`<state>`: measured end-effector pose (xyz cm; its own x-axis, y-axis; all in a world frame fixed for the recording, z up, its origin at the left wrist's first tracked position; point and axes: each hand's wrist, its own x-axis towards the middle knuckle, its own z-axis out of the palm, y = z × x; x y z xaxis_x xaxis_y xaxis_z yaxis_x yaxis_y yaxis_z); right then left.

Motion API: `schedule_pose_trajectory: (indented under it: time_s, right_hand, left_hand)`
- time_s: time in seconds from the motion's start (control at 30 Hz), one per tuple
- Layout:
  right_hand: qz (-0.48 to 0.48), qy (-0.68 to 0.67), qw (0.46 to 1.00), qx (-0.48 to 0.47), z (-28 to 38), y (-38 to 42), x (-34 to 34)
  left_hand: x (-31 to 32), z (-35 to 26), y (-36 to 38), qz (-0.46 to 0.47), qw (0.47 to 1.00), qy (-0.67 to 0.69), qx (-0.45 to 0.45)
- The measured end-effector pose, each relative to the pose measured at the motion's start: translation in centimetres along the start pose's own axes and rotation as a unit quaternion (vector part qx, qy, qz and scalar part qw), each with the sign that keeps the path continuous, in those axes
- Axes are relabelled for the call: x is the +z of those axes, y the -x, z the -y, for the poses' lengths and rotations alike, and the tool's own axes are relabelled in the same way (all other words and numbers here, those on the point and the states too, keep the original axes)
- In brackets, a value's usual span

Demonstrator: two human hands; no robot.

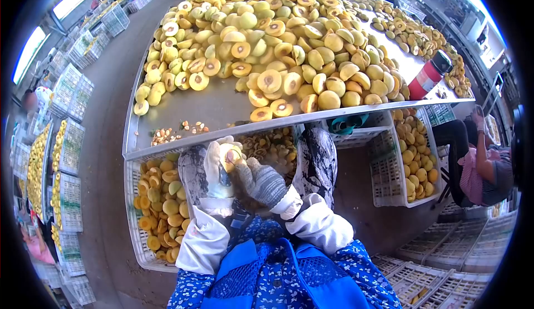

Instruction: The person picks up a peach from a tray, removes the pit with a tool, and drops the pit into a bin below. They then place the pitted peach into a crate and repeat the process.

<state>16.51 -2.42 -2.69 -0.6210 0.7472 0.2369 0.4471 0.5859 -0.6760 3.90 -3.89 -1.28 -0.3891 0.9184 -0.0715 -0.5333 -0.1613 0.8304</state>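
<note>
My left hand (218,170), in a whitish glove, is closed around a yellow peach half (232,155) just below the table's front edge. The cut face with its reddish centre is turned up. Close beside it, my right hand (262,185), in a grey knitted glove, is closed with its fingertips against the fruit. Whatever it may grip is hidden. Above both hands, many halved peaches (270,81) are heaped on the metal table (206,106). A small scatter of pits and bits (167,135) lies near the table's front left edge.
Crates of peach halves stand at left (161,209) and right (411,156). Between my knees is a container of dark scraps (272,148). A red bottle (429,75) stands on the table's right side. Another person (484,167) sits at right.
</note>
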Motion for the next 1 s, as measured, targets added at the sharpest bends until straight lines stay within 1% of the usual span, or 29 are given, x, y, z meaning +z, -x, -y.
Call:
schedule_pose_trajectory:
  time_s: [0.03, 0.07, 0.1, 0.13, 0.17, 0.27, 0.33, 0.37, 0.4, 0.43, 0.47, 0.57, 0.6, 0.67, 0.7, 0.73, 0.77, 0.8, 0.83, 0.87, 0.93, 0.97, 1.0]
  right_hand:
    - [0.024, -0.012, 0.999, 0.024, 0.0, 0.1, 0.3]
    - [0.024, -0.001, 1.0, 0.008, 0.0, 0.3, 0.6]
    - [0.016, -0.028, 0.999, 0.008, 0.1, 0.5, 0.7]
    - [0.007, -0.054, 0.998, 0.009, 0.2, 0.5, 0.8]
    - [-0.002, -0.08, 0.997, 0.01, 0.3, 0.6, 0.8]
    - [0.03, -0.053, 0.998, 0.02, 0.8, 0.8, -0.5]
    - [0.037, -0.107, 0.993, -0.031, -0.1, 0.8, -0.7]
    - [0.04, -0.134, 0.989, -0.056, -0.4, 0.8, -1.0]
    - [0.041, -0.271, 0.962, 0.011, -0.2, 1.0, -1.4]
    - [0.056, -0.338, 0.939, 0.041, 0.1, 1.1, -2.1]
    - [0.087, -0.367, 0.923, 0.074, -0.7, 1.2, -1.8]
    - [0.189, -0.427, 0.867, 0.175, -1.9, 1.4, -2.9]
    - [0.222, -0.441, 0.845, 0.208, -2.0, 1.5, -3.2]
    - [0.258, -0.62, 0.717, 0.188, -2.1, 1.8, -2.7]
    - [0.238, -0.624, 0.721, 0.183, -1.8, 1.8, -2.7]
    - [0.219, -0.627, 0.726, 0.178, -1.5, 1.8, -2.8]
    - [0.199, -0.631, 0.73, 0.172, -1.2, 1.8, -2.8]
    - [0.137, -0.571, 0.798, 0.133, -0.6, 1.8, -1.6]
    - [0.106, -0.532, 0.833, 0.105, -0.7, 1.9, -1.3]
    - [0.072, -0.489, 0.865, 0.08, -0.8, 2.0, -0.9]
    - [0.001, -0.342, 0.939, -0.025, -1.9, 2.3, 0.2]
    - [-0.033, -0.261, 0.962, -0.078, -2.1, 2.4, 0.5]
    - [0.05, -0.31, 0.949, 0.019, -1.5, 2.2, -0.9]
  left_hand:
    - [-0.1, 0.0, 0.2, -0.011, 1.0, -0.013, 0.014]
    - [0.0, 0.1, 0.5, -0.022, 0.999, -0.026, 0.026]
    - [0.2, 0.2, 0.8, -0.032, 0.998, -0.04, 0.038]
    - [0.5, 0.3, 1.0, -0.063, 0.997, -0.041, 0.028]
    - [0.6, 0.4, 1.2, -0.064, 0.996, -0.049, 0.033]
    - [0.6, 0.5, 1.5, -0.063, 0.994, -0.078, 0.044]
    - [0.4, 0.5, 1.7, -0.058, 0.992, -0.101, 0.048]
    - [0.4, 0.5, 1.8, -0.039, 0.992, -0.107, 0.046]
    - [0.3, 0.5, 1.8, -0.02, 0.992, -0.113, 0.044]
    - [0.2, 0.4, 1.8, -0.001, 0.992, -0.119, 0.042]
    - [0.3, 0.3, 1.8, 0.021, 0.995, -0.096, 0.025]
    - [0.0, -0.1, 1.6, 0.066, 0.986, -0.148, -0.032]
    - [0.2, -0.4, 1.6, 0.09, 0.982, -0.165, -0.031]
    - [1.1, -1.1, 1.9, 0.07, 0.984, -0.159, -0.036]
    - [1.5, -1.2, 1.9, 0.06, 0.985, -0.156, -0.038]
    - [1.4, -0.2, 1.7, 0.059, 0.982, -0.17, 0.056]
    - [1.3, 0.5, 1.6, 0.031, 0.985, -0.157, 0.064]
    - [1.3, 1.1, 1.6, 0.003, 0.987, -0.144, 0.072]
    - [1.2, 1.4, 1.7, -0.025, 0.988, -0.131, 0.079]
    - [1.1, 1.6, 1.9, -0.026, 0.985, -0.148, 0.089]
    - [0.4, 2.2, 2.0, -0.014, 0.965, -0.22, 0.139]
    - [0.1, 2.3, 2.1, -0.008, 0.953, -0.255, 0.164]
    - [-0.1, 1.9, 2.2, 0.022, 0.949, -0.274, 0.155]
